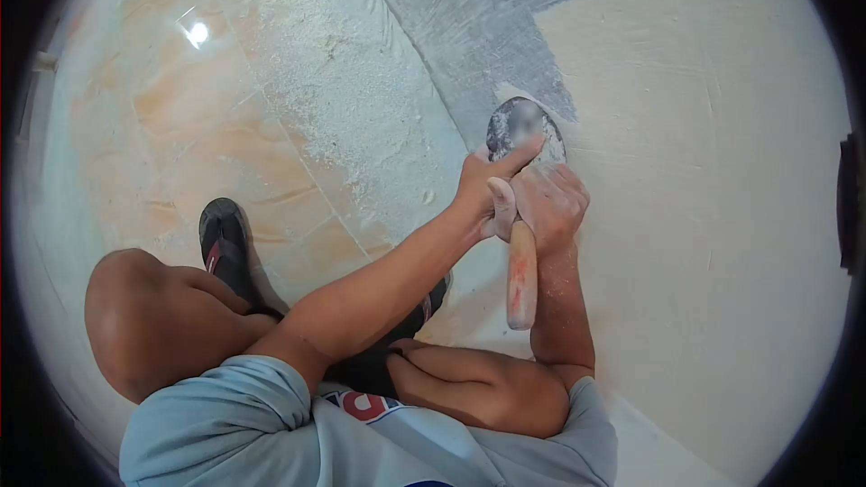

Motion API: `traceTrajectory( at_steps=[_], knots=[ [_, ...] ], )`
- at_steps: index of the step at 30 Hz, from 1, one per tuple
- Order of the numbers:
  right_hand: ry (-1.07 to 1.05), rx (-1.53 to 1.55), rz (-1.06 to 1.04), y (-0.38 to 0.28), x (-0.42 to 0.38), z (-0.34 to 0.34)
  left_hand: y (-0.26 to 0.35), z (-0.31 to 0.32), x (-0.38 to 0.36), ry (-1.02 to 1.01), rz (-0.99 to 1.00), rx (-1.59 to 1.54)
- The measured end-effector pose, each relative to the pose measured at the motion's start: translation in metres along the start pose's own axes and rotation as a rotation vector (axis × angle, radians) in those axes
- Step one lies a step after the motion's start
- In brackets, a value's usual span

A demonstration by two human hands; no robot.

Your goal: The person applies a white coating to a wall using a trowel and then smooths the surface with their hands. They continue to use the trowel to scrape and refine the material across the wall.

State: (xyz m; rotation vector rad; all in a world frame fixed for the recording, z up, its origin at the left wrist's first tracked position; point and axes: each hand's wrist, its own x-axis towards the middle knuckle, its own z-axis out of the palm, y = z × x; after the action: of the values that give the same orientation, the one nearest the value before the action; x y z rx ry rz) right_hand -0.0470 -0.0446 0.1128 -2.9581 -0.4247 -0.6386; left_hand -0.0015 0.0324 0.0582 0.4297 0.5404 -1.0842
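A trowel [521, 275] with a worn, red-stained wooden handle and a dark rounded blade is against the wall surface. White material smears the blade. My right hand [552, 203], dusted white, is closed around the trowel near the neck, with the handle's end sticking out toward me. My left hand [483, 189] is closed against the trowel beside it, its index finger stretched over the blade. The two hands touch, and their overlap hides the neck. Around the blade, a grey patch [478, 27] meets a cream-white coated area [686, 126].
White powder and crumbs [334, 81] lie along the wall's foot on the tiled floor [189, 117]. My shoe [224, 239] and bent knee [135, 325] are at the left. A dark object [847, 203] shows at the far right edge.
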Motion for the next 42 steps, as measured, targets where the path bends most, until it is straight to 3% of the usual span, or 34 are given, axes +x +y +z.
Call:
traceTrajectory(
  at_steps=[1, 4, 8, 9, 13, 22, 24, 25, 27, 30, 31, 35, 42],
  knots=[
    [0.095, 0.043, -0.01, 0.016, -0.018, 0.012, -0.011, -0.005, 0.02, 0.04, 0.002, 0.058],
    [0.057, 0.026, -0.046, 0.02, -0.024, 0.014, -0.019, -0.017, 0.036, -0.101, 0.003, 0.017],
    [0.102, 0.018, -0.07, 0.008, -0.016, 0.006, -0.02, -0.013, 0.028, 0.024, 0.114, 0.157],
    [0.116, 0.018, -0.08, 0.005, -0.013, 0.005, -0.019, -0.012, 0.024, -0.053, 0.164, 0.1],
    [0.079, -0.045, -0.093, 0.012, -0.024, 0.008, -0.013, -0.013, 0.023, -0.132, 0.036, 0.045],
    [0.099, -0.036, -0.112, 0.02, -0.024, 0.012, -0.025, -0.019, 0.041, -0.075, 0.052, -0.007],
    [0.106, -0.02, -0.131, 0.024, -0.029, 0.013, -0.024, -0.024, 0.048, -0.205, 0.072, 0.054],
    [0.104, -0.014, -0.128, 0.02, -0.028, 0.009, -0.028, -0.02, 0.044, -0.024, 0.068, 0.145],
    [0.143, -0.021, -0.069, 0.011, -0.025, -0.002, -0.032, -0.013, 0.032, -0.146, 0.093, 0.093],
    [0.071, -0.035, -0.077, 0.018, -0.021, 0.002, -0.026, -0.013, 0.042, -0.004, -0.013, 0.098],
    [0.025, -0.023, -0.092, 0.022, -0.022, 0.008, -0.019, -0.019, 0.045, -0.193, -0.003, -0.009],
    [0.131, -0.038, -0.074, 0.019, -0.026, 0.004, -0.028, -0.021, 0.047, -0.046, 0.054, 0.086],
    [0.071, -0.056, -0.122, 0.022, -0.02, 0.017, -0.014, -0.029, 0.051, -0.254, -0.016, -0.018]
  ],
)
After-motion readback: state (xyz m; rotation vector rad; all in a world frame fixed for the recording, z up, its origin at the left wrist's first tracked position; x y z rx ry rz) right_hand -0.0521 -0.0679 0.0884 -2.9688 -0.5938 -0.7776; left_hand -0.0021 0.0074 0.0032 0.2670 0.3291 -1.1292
